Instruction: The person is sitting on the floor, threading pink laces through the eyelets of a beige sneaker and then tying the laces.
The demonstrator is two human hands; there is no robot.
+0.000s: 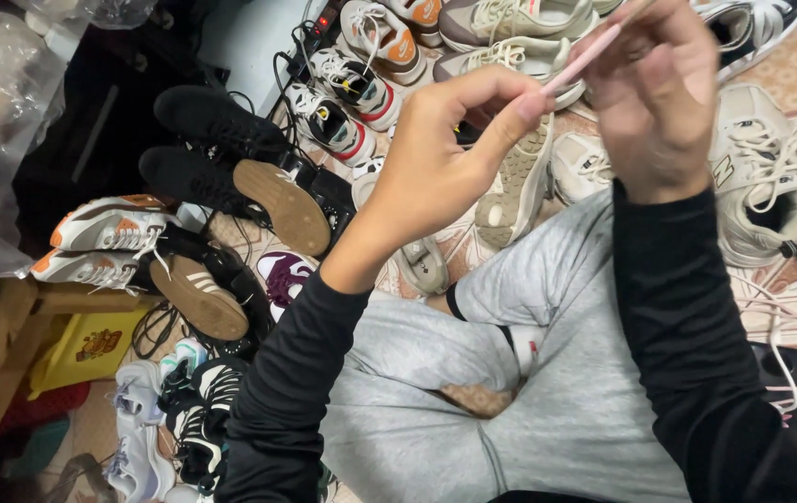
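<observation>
Both my hands are raised over my lap, in black sleeves. My left hand [445,158] pinches the lower end of a thin pink lace-like strip [587,51] between thumb and forefinger. My right hand [656,102] holds the same pink strip higher up, fingers curled around it. The strip runs diagonally up to the right between the two hands. My legs in grey trousers [557,373] are crossed below.
Many sneakers lie around me on the patterned floor: black pairs [222,149] at left, white and red ones [352,102] at the top, beige ones [510,19] top centre, a white shoe [762,177] at right. A yellow box [82,349] and wooden shelf sit lower left.
</observation>
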